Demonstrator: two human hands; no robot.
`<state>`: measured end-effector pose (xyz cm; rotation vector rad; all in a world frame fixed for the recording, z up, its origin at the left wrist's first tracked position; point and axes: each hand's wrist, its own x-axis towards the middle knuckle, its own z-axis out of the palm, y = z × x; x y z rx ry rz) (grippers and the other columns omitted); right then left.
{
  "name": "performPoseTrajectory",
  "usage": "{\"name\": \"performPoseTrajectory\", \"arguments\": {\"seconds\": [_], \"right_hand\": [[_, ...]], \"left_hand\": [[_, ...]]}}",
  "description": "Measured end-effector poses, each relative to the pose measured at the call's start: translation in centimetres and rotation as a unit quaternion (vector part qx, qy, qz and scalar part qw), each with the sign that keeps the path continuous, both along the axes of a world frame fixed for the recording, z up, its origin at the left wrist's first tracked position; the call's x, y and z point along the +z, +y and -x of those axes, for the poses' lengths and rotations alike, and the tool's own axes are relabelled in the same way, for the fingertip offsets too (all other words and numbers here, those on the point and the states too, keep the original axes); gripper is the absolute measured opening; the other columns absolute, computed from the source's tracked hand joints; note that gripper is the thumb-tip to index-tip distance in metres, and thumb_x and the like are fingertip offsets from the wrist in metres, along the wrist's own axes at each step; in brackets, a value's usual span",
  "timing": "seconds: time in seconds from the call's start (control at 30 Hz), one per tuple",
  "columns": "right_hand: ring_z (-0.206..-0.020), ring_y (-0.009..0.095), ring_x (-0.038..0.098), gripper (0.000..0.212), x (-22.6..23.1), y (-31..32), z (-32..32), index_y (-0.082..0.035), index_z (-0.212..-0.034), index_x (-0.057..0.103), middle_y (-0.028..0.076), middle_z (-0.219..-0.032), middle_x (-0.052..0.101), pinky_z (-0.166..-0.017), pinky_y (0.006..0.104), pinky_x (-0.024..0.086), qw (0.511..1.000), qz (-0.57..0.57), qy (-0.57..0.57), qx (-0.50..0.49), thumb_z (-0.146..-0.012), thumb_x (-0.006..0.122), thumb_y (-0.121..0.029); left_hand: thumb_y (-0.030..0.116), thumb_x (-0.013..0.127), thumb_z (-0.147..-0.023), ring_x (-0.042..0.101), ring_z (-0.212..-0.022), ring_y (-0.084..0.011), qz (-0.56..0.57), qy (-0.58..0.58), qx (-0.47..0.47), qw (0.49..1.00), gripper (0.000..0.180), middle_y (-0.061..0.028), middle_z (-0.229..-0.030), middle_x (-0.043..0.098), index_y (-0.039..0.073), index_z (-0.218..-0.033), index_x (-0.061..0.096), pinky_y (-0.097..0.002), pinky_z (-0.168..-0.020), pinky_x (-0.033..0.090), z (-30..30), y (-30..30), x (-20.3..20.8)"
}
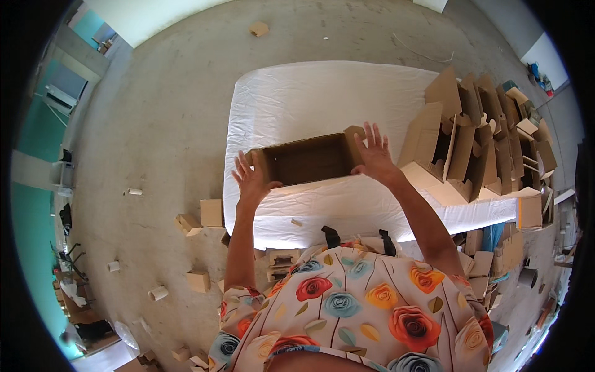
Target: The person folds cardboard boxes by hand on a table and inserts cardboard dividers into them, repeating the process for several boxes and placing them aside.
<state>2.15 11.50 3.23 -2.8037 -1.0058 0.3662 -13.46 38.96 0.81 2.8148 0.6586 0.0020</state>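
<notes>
Left: concrete floor (167, 118) with scattered cardboard tubes (158, 293); small brown cartons (211, 212) beside near left side of white-covered table (322, 93). Left hand (251, 181) open, fingers spread, at left end of open-topped cardboard box (308, 162), thumb by near corner. Box lies toward middle of table, long side across, dark interior facing up. Right hand (374, 155) likewise open, fingers spread, at box's right end. Right side of table: packed row of open cardboard boxes (455, 158), flaps raised.
</notes>
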Motion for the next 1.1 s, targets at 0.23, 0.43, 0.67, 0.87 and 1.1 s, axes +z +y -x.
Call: {"name": "performPoseTrajectory", "arguments": {"seconds": [0.23,0.43,0.67,0.87,1.1], "right_hand": [[-0.130,0.036,-0.006,0.114,0.1,0.7,-1.1,0.007,-0.130,0.015,0.022,-0.140,0.001,-0.102,0.0538,0.004,0.995,0.061,0.010,0.078,-0.050,0.074,-0.050],[-0.130,0.035,-0.002,0.109,2.1,0.8,0.6,0.008,-0.127,0.023,0.023,-0.139,0.008,-0.103,0.0500,0.000,0.980,0.131,-0.065,0.138,-0.052,0.069,-0.056],[-0.129,0.037,0.001,0.095,3.1,1.6,2.6,0.010,-0.119,0.038,0.026,-0.135,0.017,-0.105,0.0463,0.002,0.936,0.199,-0.192,0.219,-0.058,0.063,-0.057],[-0.124,0.034,0.022,0.088,3.3,1.7,4.2,0.008,-0.119,0.038,0.024,-0.131,0.026,-0.104,0.0451,0.012,0.970,0.127,-0.077,0.191,-0.056,0.070,-0.045],[-0.124,0.033,0.022,0.099,-0.1,3.0,2.7,0.004,-0.128,0.024,0.019,-0.134,0.024,-0.101,0.0480,0.019,0.983,-0.097,-0.077,0.138,-0.053,0.076,-0.036]], "left_hand": [[0.051,0.076,-0.038,-0.003,-0.129,-0.0400,-0.099,-0.007,-0.111,0.989,0.120,-0.0206,-0.140,0.002,-0.008,-0.128,0.023,-0.0593,-0.098,0.000,-0.8,0.5,-2.4],[0.056,0.073,-0.041,-0.005,-0.129,-0.0383,-0.060,0.013,-0.121,0.991,0.122,-0.0202,-0.140,0.003,-0.006,-0.130,0.017,-0.0603,-0.098,0.000,-1.2,1.0,-2.8],[0.064,0.066,-0.050,-0.006,-0.128,-0.0423,-0.009,0.046,-0.089,0.995,0.116,-0.0259,-0.138,0.002,-0.008,-0.129,0.020,-0.0615,-0.097,0.001,-3.1,0.1,-2.2],[0.063,0.065,-0.054,-0.005,-0.127,-0.0437,-0.016,0.034,-0.067,0.997,0.114,-0.0278,-0.138,0.003,-0.011,-0.128,0.019,-0.0610,-0.097,0.001,-4.5,-0.9,-3.7],[0.053,0.069,-0.058,-0.002,-0.127,-0.0444,0.004,0.021,-0.102,0.995,0.110,-0.0279,-0.137,0.006,-0.010,-0.129,0.015,-0.0579,-0.099,0.002,-4.4,-1.2,-2.4]]}}
